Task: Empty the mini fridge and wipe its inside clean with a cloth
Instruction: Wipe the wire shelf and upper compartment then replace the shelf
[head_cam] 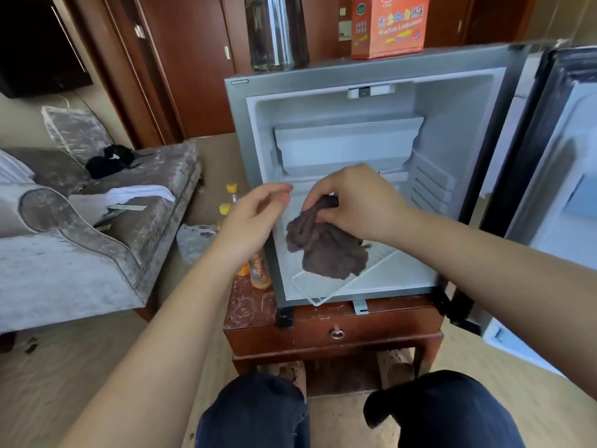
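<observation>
1. The dark brown cloth (326, 250) hangs bunched in the lower half of the mini fridge (237, 130) opening. Its bottom folds rest on a white wire shelf (342, 287).
2. The right hand (355, 202) pinches the top of the cloth between fingers and thumb, in front of the fridge cavity.
3. The left hand (258, 211) holds nothing. Its fingers are loosely curled and it is near the left front edge of the fridge, just beside the top of the cloth but apart from it.
4. The wire shelf lies askew on the fridge floor, one corner poking out past the bottom front edge.
5. Inside, a white freezer box (345, 140) sits at the top back, and the rest of the cavity that shows holds only the shelf and the cloth.
6. The fridge door (549, 163) stands swung open on the right.
7. On the fridge roof stand a clear glass vessel (274, 33) at the left and a red-orange carton (391, 24) at the right.
8. The fridge rests on a dark wooden side table (252, 305) with a ring-pull drawer (336, 334).
9. An orange drink bottle (259, 273) stands on the table's left edge, close against the fridge's left side.
10. Yellow-capped bottles (231, 193) and a plastic bag (193, 240) are on the floor to the left, by a grey sofa (97, 247).
</observation>
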Motion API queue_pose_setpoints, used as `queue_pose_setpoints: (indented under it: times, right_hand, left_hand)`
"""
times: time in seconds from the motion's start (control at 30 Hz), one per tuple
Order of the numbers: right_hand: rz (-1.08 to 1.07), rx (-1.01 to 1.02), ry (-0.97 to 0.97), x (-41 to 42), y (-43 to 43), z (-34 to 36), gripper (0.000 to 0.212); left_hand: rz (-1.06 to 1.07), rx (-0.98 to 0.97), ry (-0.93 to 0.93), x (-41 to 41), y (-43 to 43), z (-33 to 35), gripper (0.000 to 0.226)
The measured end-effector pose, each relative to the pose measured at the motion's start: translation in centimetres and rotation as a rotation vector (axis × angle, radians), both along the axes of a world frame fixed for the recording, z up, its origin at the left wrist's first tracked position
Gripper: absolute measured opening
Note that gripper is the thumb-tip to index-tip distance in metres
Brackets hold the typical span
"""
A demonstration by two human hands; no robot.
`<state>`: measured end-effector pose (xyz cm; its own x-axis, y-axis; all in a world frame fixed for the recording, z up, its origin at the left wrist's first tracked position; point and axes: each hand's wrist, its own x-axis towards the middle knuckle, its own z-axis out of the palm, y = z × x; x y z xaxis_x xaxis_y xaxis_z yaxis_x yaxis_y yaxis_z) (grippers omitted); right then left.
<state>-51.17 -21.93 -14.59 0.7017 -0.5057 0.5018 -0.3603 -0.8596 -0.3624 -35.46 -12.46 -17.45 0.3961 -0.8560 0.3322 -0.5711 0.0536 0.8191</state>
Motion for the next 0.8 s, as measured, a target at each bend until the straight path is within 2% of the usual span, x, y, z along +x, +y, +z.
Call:
queue_pose_setpoints:
  times: [0.1, 0.23, 0.3, 0.33, 0.43, 0.5, 0.6, 0.7, 0.73, 0.8]
  right_hand:
    - [0.016, 0.029, -0.226, -0.8, -0.7, -0.1, 0.033]
    - [-0.075, 0.055, -0.32, -1.8, -2.2, -1.1, 0.032]
    - [-0.127, 0.071, -0.351, -2.5, -3.3, -1.9, 0.03]
    - [-0.114, 0.126, -0.362, -2.9, -3.9, -2.2, 0.029]
    - [-0.02, 0.483, -0.494, -3.9, -6.2, -2.9, 0.025]
    - [-0.06, 0.613, -0.591, -3.8, -8.4, -3.7, 0.024]
    - [-0.066, 0.678, -0.502, -2.9, -11.7, -4.5, 0.02]
    - [0.009, 0.854, -0.412, -2.0, -14.4, -4.1, 0.018]
    - [-0.012, 0.85, -0.414, -1.5, -15.2, -3.9, 0.021]
    - [-0.177, 0.671, -0.468, -0.5, -17.3, -3.7, 0.026]
  left_hand:
    - [-0.11, 0.071, 0.094, -1.8, -0.6, -0.2, 0.017]
    - [-0.166, 0.175, 0.271, -3.2, -2.6, -0.7, 0.013]
    - [-0.194, 0.147, 0.337, -3.9, -4.3, -1.2, 0.007]
    - [-0.183, 0.101, 0.354, -4.1, -5.4, -1.4, 0.007]
    - [-0.117, -0.068, 0.387, -4.3, -9.1, -1.9, 0.017]
    - [-0.146, -0.121, 0.413, -4.4, -11.6, -1.9, 0.023]
    - [-0.207, -0.155, 0.458, -4.1, -15.1, -2.0, 0.031]
    - [-0.23, -0.222, 0.54, -3.0, -18.3, -2.3, 0.037]
    - [-0.195, -0.252, 0.509, -2.4, -19.3, -2.5, 0.037]
    - [-0.06, -0.325, 0.311, -1.1, -21.1, -2.9, 0.029]
